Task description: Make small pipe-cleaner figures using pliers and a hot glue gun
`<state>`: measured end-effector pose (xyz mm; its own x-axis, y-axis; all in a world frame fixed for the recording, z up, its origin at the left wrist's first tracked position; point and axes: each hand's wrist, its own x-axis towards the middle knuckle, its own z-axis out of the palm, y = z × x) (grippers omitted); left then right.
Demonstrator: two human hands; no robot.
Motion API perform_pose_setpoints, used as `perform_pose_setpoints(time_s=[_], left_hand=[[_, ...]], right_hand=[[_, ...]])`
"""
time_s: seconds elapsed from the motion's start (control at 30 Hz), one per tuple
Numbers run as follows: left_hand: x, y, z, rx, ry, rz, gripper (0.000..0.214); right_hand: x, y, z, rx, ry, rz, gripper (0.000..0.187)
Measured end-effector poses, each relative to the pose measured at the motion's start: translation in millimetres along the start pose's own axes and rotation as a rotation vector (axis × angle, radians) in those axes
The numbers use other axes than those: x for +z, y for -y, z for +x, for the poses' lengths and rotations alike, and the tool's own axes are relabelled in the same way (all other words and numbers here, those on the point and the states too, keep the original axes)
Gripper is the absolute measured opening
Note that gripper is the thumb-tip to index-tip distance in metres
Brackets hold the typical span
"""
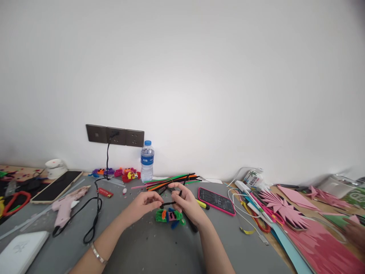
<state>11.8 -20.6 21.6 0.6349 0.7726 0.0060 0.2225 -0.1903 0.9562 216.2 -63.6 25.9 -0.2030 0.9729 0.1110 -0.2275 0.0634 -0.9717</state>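
A black pipe cleaner (168, 204) stretches between my two hands above the grey table mat. My left hand (142, 207) pinches one end of it between thumb and fingertips. Closed around another part of it is my right hand (186, 203), with a length of black rising above the fingers. Just below, a small green, orange and blue figure of pipe cleaners (170, 215) lies on the mat. Behind my hands lies a bundle of coloured pipe cleaners (168, 183). A yellow-and-black tool (203, 204), partly hidden, is beside my right hand.
A water bottle (147, 163) stands by the wall. Leftward lie a pink glue gun (63, 211) with its black cord, a phone (57, 186) and a white box (23, 251). A pink-cased phone (216, 201), cables and paper (327, 243) lie rightward, near another person's hand (355, 232).
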Motion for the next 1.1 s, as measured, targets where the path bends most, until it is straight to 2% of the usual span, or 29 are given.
perform_pose_setpoints(time_s=[0.2,0.43,0.6,0.77,0.9,1.1], left_hand=[[0.3,1.2,0.6,0.034,-0.007,0.085,0.033],[2.8,-4.5,-1.6,-0.013,0.027,0.099,0.038],[3.5,-5.6,-3.0,-0.003,0.075,0.068,0.036],[4.2,-2.2,-0.8,0.028,0.054,0.021,0.037],[2.6,-5.5,-0.8,0.061,-0.027,-0.084,0.039],[6.8,-11.7,-1.1,0.097,-0.253,-0.279,0.041]], right_hand=[[2.2,0.4,-0.3,0.011,-0.012,-0.036,0.034],[1.3,-4.2,1.0,-0.028,-0.026,-0.017,0.028],[3.2,-2.8,0.3,-0.052,-0.002,-0.001,0.024],[3.7,-1.8,0.1,-0.055,-0.010,0.004,0.025],[3.9,-3.6,1.2,-0.080,-0.018,0.017,0.026],[12.7,-9.0,6.3,-0.165,-0.034,0.001,0.030]])
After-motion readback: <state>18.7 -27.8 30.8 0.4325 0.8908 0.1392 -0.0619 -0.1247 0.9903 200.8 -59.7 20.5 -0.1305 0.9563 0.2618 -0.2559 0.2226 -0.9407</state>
